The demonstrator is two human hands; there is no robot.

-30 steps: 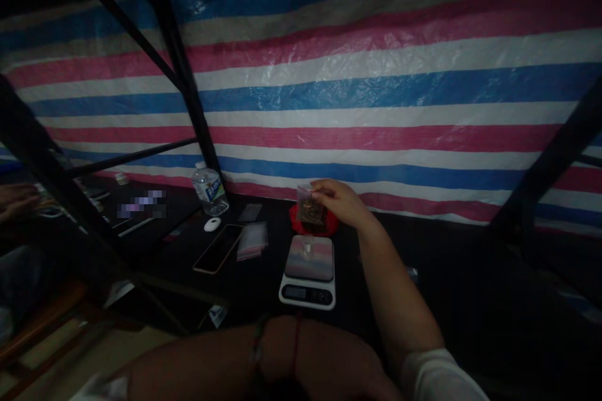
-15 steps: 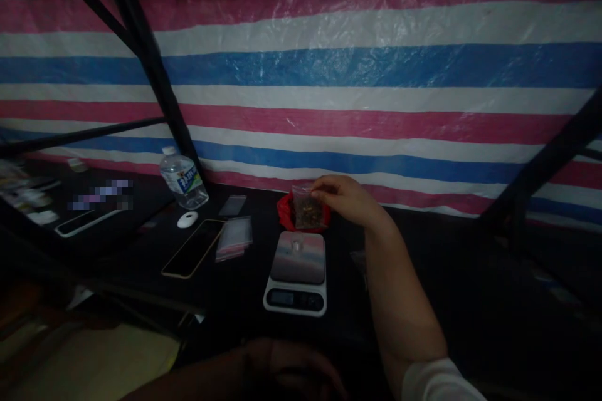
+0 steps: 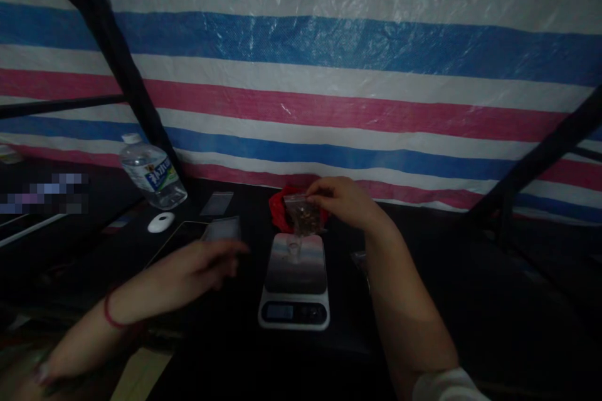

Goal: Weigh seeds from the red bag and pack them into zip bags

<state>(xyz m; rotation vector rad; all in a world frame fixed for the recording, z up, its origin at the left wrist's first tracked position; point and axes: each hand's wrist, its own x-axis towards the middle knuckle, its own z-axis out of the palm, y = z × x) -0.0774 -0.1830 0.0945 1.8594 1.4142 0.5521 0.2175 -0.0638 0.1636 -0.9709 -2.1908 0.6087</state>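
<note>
Scale [image 3: 295, 276]: out in front on the desk [image 3: 433, 250], between the left hand [image 3: 200, 269] and the right forearm [image 3: 409, 301].
Little cup [image 3: 294, 252]: up on the scale's plate, towards the back.
Filled packet [image 3: 305, 218]: in the fingers of the right hand [image 3: 345, 199], just behind the cup; hard to tell whether touching the plate.
Bag [image 3: 279, 214]: behind the filled packet, near the sheet [image 3: 329, 75] at the back.
Left side: flat packets [image 3: 224, 228] beyond the left hand, another packet [image 3: 217, 203] behind those; phone [image 3: 176, 239] to their left, partly under the hand in view.
Farther left: rounded object [image 3: 160, 222] behind the phone, bottle [image 3: 153, 177] behind that, beside the post [image 3: 125, 75].
</note>
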